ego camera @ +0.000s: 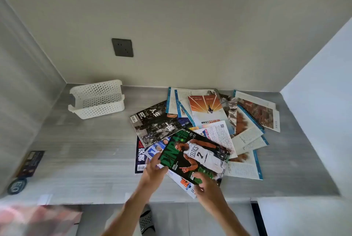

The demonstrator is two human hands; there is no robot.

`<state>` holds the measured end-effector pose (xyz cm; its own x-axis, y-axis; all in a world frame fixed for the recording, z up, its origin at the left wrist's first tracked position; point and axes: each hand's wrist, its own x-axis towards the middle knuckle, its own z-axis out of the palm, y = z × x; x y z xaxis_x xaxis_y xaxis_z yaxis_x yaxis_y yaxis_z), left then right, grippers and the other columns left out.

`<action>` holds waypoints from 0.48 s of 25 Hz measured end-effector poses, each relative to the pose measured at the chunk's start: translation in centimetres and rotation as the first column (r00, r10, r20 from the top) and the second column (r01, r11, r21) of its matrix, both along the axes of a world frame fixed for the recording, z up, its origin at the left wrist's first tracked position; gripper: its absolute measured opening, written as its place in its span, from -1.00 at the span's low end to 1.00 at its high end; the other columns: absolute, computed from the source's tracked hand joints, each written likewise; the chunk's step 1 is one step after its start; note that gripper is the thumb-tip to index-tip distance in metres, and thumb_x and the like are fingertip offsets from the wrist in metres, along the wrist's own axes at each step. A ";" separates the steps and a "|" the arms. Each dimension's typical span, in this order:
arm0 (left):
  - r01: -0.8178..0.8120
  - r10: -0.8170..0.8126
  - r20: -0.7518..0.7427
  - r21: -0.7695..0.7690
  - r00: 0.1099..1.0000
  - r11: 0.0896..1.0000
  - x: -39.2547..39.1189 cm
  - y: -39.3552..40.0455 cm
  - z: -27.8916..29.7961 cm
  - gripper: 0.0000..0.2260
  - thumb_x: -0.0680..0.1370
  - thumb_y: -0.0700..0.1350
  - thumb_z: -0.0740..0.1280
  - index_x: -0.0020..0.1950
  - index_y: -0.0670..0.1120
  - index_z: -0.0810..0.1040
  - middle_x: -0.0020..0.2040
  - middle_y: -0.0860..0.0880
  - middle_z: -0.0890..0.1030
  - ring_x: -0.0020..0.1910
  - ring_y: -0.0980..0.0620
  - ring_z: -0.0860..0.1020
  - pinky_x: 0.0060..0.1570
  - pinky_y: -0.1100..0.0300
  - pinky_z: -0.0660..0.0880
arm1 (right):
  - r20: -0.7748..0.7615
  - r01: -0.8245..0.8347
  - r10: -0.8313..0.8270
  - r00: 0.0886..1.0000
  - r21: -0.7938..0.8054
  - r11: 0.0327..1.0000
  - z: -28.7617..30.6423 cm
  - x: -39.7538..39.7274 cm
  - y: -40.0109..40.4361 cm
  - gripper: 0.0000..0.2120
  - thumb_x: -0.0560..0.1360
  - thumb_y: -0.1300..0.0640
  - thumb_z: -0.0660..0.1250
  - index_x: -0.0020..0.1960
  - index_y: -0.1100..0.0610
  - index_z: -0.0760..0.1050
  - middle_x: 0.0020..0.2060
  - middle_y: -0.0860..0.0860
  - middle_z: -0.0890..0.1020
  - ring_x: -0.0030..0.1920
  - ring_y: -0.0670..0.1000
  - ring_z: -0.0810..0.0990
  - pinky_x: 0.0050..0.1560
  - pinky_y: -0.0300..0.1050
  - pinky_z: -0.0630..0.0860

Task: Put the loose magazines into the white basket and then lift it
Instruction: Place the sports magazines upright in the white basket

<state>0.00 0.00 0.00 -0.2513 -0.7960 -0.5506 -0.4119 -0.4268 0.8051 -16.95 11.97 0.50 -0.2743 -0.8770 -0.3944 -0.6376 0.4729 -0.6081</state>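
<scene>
Both hands are in on the green basketball magazine [194,156], the top copy of the pile at about four o'clock on the grey tabletop [85,152]. The left hand [153,172] has its grip on the near left corner, thumb on the cover and fingers seemingly tucked beneath, which looks like the way to peel one slick cover off the heap without dragging the rest. The right hand [206,185] pinches the near edge, thumb on top, steadying the other end so the magazine stays flat.

Under it the loose magazines [219,121] fan out in every direction, some lying open, a black-and-white cover [154,123] poking out toward ten o'clock of the pile.

The white basket [98,98] stands at ten o'clock, well apart from the heap, back near the wall, and nothing shows inside it. So by my reading this is the first copy of many, and the carry runs up and left across bare tabletop.
</scene>
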 end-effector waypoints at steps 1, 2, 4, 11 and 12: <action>0.044 -0.044 0.040 0.010 0.998 0.999 -0.1 -1.6 -0.3 -0.43 0.49 -0.15 0.31 0.49 0.09 0.27 0.39 -0.07 0.43 0.00 0.11 0.55 -0.25 0.25 0.44 | -0.020 0.029 -0.029 0.999 0.016 0.999 -0.7 -0.2 -1.0 -0.65 0.53 0.16 0.21 0.30 -0.03 0.41 0.24 -0.07 0.59 0.17 -0.07 0.59 0.10 -0.11 0.56; 0.083 -0.085 0.074 0.028 0.994 0.996 -0.2 -3.0 -0.5 -0.43 0.49 -0.13 0.29 0.49 0.12 0.26 0.40 -0.04 0.44 -0.04 0.14 0.56 -0.31 0.27 0.44 | -0.028 0.055 -0.054 0.998 0.031 0.998 -1.0 -0.3 -2.1 -0.65 0.52 0.17 0.21 0.28 -0.06 0.42 0.23 -0.09 0.60 0.14 -0.09 0.59 0.06 -0.13 0.56; 0.157 -0.165 0.108 0.076 0.980 0.985 -0.5 -5.7 -1.4 -0.45 0.50 -0.09 0.26 0.48 0.15 0.26 0.42 -0.02 0.43 -0.16 0.15 0.57 -0.41 0.28 0.43 | -0.031 0.091 -0.089 0.996 0.063 0.994 -1.7 -0.9 -3.8 -0.63 0.50 0.19 0.23 0.24 -0.13 0.39 0.25 -0.16 0.57 0.06 -0.18 0.59 -0.07 -0.22 0.55; 0.165 -0.205 0.190 0.207 0.960 0.964 -2.6 -8.5 -3.7 -0.46 0.45 -0.01 0.27 0.44 0.15 0.30 0.02 0.12 0.52 -0.15 0.14 0.52 -0.09 0.12 0.57 | -0.235 -0.094 0.162 0.958 0.277 0.956 -5.6 -1.4 -7.8 -0.22 0.46 0.00 0.37 0.53 -0.09 0.00 0.55 0.01 0.14 0.50 0.12 0.20 0.43 0.13 0.27; 0.156 -0.210 0.216 0.242 0.953 0.958 -3.0 -8.3 -4.1 -0.45 0.42 0.01 0.27 0.42 0.14 0.31 -0.04 0.12 0.50 -0.04 0.05 0.53 0.08 0.01 0.52 | -0.249 -0.117 0.210 0.946 0.341 0.933 -6.3 -1.4 -7.7 -0.14 0.45 -0.06 0.38 0.56 -0.06 -0.09 0.58 0.03 0.00 0.54 0.17 0.07 0.47 0.19 0.18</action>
